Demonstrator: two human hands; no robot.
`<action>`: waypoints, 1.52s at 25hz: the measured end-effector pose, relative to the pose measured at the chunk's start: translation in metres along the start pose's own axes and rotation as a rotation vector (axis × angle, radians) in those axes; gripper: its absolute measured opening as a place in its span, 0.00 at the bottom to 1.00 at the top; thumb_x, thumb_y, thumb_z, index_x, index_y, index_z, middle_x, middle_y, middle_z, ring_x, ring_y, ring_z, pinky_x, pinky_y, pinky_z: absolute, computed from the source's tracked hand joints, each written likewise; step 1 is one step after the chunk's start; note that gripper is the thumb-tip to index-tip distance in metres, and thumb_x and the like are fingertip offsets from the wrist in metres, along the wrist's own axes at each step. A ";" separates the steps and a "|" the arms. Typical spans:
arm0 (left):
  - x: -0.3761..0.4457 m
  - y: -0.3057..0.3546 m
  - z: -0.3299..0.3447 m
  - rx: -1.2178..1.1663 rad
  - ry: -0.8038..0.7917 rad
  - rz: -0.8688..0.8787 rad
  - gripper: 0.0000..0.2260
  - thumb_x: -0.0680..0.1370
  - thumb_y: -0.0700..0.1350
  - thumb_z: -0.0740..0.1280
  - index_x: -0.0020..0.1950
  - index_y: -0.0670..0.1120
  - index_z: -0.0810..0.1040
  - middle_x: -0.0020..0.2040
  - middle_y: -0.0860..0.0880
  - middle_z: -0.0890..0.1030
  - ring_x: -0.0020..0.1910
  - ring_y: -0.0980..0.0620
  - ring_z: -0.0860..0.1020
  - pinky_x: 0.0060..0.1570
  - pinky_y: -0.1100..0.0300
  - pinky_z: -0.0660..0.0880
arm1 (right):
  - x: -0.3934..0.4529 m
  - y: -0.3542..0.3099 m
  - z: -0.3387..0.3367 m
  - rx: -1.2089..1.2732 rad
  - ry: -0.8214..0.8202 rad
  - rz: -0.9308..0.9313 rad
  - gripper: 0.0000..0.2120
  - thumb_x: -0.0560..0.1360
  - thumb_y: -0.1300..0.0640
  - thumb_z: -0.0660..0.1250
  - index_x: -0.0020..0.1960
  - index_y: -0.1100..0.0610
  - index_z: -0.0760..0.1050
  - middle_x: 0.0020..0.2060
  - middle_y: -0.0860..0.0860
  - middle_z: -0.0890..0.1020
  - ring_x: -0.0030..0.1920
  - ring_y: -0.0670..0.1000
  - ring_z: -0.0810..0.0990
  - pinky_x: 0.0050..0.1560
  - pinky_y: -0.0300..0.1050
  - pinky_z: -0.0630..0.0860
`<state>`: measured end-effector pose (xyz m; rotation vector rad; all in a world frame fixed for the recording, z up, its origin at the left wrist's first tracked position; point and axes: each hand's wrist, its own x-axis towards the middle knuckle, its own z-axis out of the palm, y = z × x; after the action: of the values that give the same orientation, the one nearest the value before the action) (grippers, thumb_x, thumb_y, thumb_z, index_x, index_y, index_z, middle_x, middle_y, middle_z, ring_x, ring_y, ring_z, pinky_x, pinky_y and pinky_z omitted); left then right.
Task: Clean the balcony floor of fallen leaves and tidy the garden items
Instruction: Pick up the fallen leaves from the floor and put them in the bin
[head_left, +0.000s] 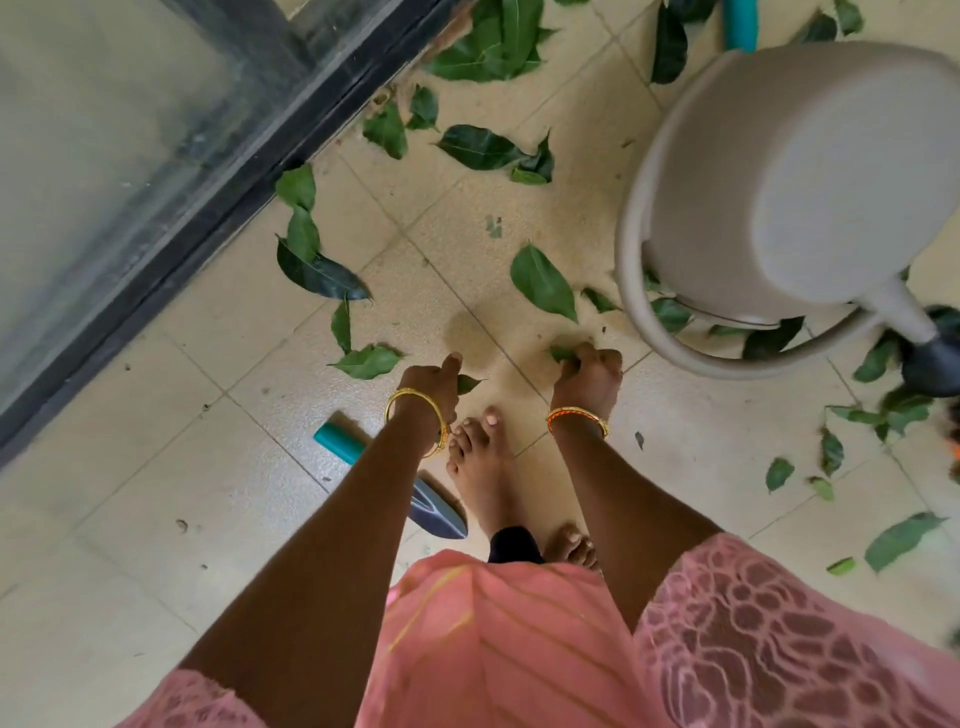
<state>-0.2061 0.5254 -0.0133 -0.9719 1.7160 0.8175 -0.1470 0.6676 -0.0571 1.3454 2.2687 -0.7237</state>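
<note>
Green fallen leaves lie scattered over the cream tiled balcony floor. My left hand is down at the floor, fingers closed on a small green leaf. My right hand is beside it, closed on another green leaf. A large leaf lies just beyond my right hand, and a leaf lies left of my left hand. A garden trowel with a teal handle and dark blade lies on the floor under my left forearm.
A grey watering can lies on its side at the right, its spout pointing right. A glass door with a dark frame runs along the left. More leaves pile at the top. My bare feet stand between my arms.
</note>
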 end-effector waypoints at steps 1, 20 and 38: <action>0.004 0.002 -0.002 0.031 -0.006 0.011 0.19 0.81 0.54 0.59 0.35 0.44 0.68 0.33 0.48 0.70 0.31 0.52 0.69 0.40 0.58 0.72 | 0.003 0.003 0.002 0.006 -0.008 -0.048 0.13 0.76 0.65 0.63 0.60 0.63 0.76 0.57 0.62 0.74 0.57 0.61 0.74 0.54 0.47 0.72; -0.041 -0.028 -0.064 -0.085 0.194 -0.127 0.17 0.82 0.41 0.56 0.70 0.36 0.68 0.70 0.39 0.70 0.69 0.42 0.69 0.63 0.57 0.66 | -0.094 -0.125 -0.026 -0.302 -0.894 -0.547 0.08 0.68 0.59 0.73 0.46 0.58 0.82 0.46 0.54 0.84 0.48 0.52 0.81 0.52 0.42 0.77; 0.013 -0.103 -0.085 -0.786 0.196 -0.259 0.16 0.77 0.52 0.65 0.53 0.38 0.76 0.36 0.44 0.74 0.36 0.48 0.73 0.40 0.57 0.73 | -0.053 -0.120 0.089 -0.527 -0.471 -1.430 0.12 0.67 0.74 0.66 0.47 0.65 0.82 0.41 0.61 0.80 0.45 0.62 0.79 0.40 0.50 0.81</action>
<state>-0.1531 0.4019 -0.0085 -1.8058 1.3782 1.2857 -0.2227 0.5287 -0.0687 -0.7778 2.4245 -0.5965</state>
